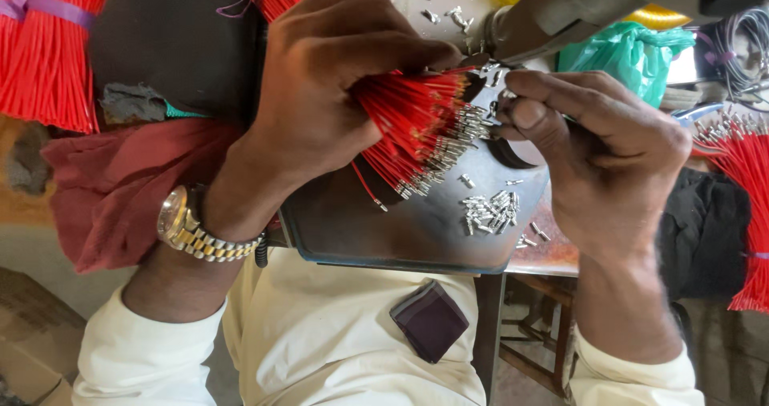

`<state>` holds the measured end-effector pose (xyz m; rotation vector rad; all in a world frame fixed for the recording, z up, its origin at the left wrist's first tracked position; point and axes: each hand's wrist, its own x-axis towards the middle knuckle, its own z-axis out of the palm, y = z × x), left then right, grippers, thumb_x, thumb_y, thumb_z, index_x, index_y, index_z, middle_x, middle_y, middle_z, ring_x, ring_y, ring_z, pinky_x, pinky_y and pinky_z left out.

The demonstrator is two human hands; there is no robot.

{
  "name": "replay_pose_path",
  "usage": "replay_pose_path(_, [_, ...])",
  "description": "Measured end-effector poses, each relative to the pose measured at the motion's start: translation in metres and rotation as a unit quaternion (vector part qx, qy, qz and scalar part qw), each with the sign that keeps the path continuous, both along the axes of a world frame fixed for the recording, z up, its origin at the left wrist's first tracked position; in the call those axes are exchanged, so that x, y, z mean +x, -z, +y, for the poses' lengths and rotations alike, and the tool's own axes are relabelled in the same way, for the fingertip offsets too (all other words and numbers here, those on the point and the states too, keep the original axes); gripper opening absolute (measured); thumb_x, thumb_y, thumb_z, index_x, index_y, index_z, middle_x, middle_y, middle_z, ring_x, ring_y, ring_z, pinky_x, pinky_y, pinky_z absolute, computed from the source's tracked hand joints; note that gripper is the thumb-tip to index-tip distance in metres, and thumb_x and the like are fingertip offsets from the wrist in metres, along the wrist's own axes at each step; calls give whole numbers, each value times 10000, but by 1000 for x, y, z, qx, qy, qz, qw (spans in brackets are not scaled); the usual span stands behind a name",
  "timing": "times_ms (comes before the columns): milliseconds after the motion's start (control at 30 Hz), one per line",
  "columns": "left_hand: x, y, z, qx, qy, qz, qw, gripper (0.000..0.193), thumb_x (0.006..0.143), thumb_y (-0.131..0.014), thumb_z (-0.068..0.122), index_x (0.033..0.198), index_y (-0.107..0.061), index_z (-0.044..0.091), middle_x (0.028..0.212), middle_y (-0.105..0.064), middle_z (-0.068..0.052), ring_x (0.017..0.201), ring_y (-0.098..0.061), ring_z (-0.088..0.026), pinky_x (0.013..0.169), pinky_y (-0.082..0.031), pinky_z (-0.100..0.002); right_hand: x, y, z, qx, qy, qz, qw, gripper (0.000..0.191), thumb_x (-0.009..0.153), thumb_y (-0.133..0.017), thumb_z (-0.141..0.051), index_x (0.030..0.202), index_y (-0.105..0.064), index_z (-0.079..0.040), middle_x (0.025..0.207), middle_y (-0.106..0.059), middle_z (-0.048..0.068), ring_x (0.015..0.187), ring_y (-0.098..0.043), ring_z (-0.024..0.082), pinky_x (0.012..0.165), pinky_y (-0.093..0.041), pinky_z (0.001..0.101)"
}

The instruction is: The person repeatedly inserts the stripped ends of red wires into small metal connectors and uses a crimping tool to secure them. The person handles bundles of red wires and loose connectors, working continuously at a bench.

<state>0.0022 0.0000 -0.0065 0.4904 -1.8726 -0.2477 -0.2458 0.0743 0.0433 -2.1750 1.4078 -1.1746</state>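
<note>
the left hand (320,94) squeezes a bunch of red wires (408,126) with metal tips, over a grey tray (360,222). the right hand (601,158) pinches one tiny tip at the bunch's end. a small pile of loose metal tips (489,212) lies on the tray. more red wires (48,54) lie far left, a green bag (633,50) behind.

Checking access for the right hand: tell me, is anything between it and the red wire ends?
Nothing visible does. The right hand pinches right at the metal-tipped ends of the red wire bundle, which the left hand grips.
</note>
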Motion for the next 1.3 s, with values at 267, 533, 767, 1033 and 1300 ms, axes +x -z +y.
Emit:
replay_pose_path(267, [-3,2,2,-22,-39,-24,999,242,902,-781,7,1112,-757,124,992,-673,6,942,-606,-222,775,-494,-348,7,16,-20,-24,24,29,999,181,1114,-767,-45,1048,-673,95,865,-676,96,679,-632,112,605,-474,225])
replay_pose_path(533, [0,5,4,-29,-65,-61,996,338,855,-727,2,1162,-722,143,1056,-649,13,995,-623,-220,761,-504,-343,6,27,-17,-10,1,-60,998,157,1134,-739,-56,1055,-686,69,879,-704,37,708,-649,61,622,-512,200])
replay_pose_path(767, [-2,5,4,-20,-59,-52,997,314,841,-745,4,1132,-744,121,1048,-652,4,1008,-621,-236,794,-508,-366,14,24,-21,-41,37,8,998,153,1070,-770,-37,980,-696,62,780,-671,58,606,-628,76,536,-435,209])
replay_pose_path(1033, [29,-11,-5,65,176,-32,982,119,956,-799,67,1063,-748,67,1080,-667,-49,1014,-631,-217,872,-492,-336,10,-9,11,61,-24,151,986,94,914,-740,-38,988,-721,17,952,-707,101,780,-688,147,628,-546,259])
replay_pose_path(1300, [7,0,0,73,13,27,997,148,940,-828,-12,1062,-768,44,940,-707,-51,837,-659,-190,757,-483,-297,15,20,27,-13,10,232,972,121,881,-754,27,990,-700,17,908,-702,147,838,-693,260,703,-560,377])
